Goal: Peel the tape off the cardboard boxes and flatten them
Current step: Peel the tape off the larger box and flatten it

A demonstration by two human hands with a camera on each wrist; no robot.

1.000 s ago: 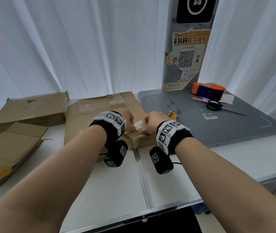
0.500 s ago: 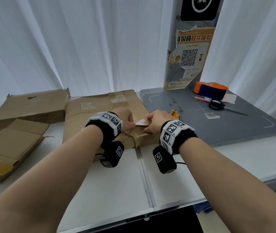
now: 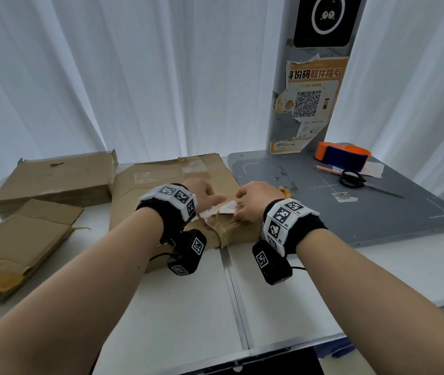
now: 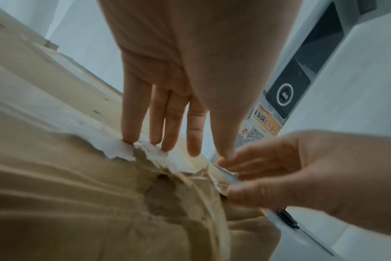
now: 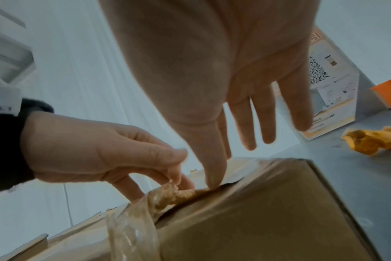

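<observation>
White curtains [image 3: 134, 77] hang behind the bench [image 3: 188, 307], where our cardboard box [image 3: 161, 190] lies flat at the centre of the frame. Our left grip [image 3: 202, 194] pinches a crumpled scrap of brown tape [image 3: 222, 230] at the box's near edge. Our right grip [image 3: 253, 203], just beside it, pinches the same tape between thumb and forefinger. Two more boxes [image 3: 53, 182] sit at the left.

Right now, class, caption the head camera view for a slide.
Left hand and right hand pinch crumpled brown tape at the near edge of a flat brown cardboard box.
</observation>
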